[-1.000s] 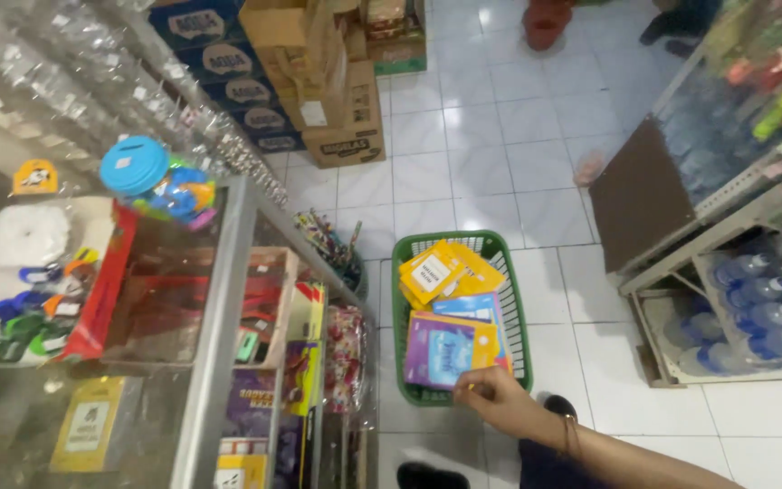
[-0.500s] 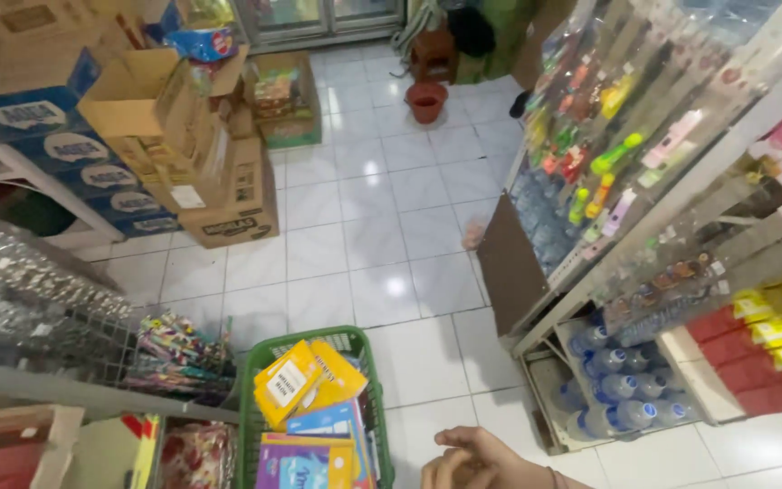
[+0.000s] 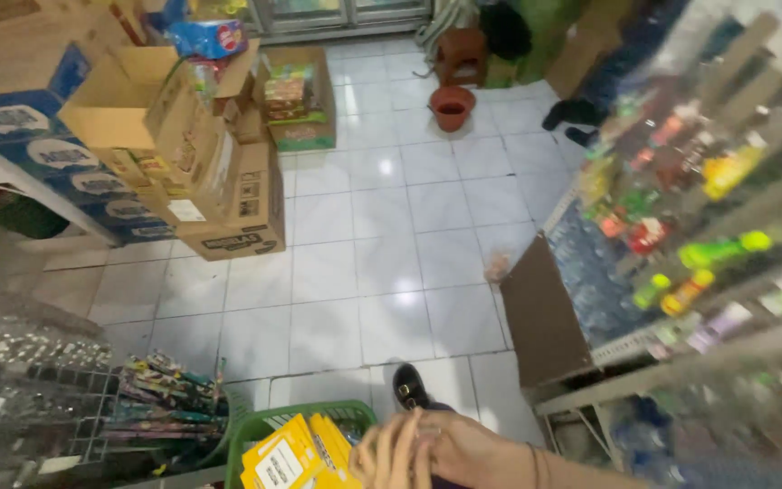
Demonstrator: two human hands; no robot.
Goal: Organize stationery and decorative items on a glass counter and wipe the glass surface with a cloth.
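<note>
My right hand (image 3: 432, 445) is at the bottom edge of the head view, its arm coming in from the lower right. Its bent fingers rest against the yellow packets (image 3: 287, 453) that lie in a green plastic basket (image 3: 260, 424) on the floor. Whether the fingers grip a packet is hidden by the frame edge. My left hand is out of view. A black shoe (image 3: 409, 388) shows just above the hand.
Stacked cardboard boxes (image 3: 228, 199) stand at the left on the white tiled floor. A goods shelf (image 3: 681, 226) with a brown board (image 3: 540, 317) lines the right. A red bucket (image 3: 452, 106) and another person's legs (image 3: 590, 86) are at the back. A rack of pens (image 3: 165, 394) is beside the basket.
The view has tilted up from the counter and basket towards the shop floor. My right hand went from reaching over the basket to resting at its right side.
</note>
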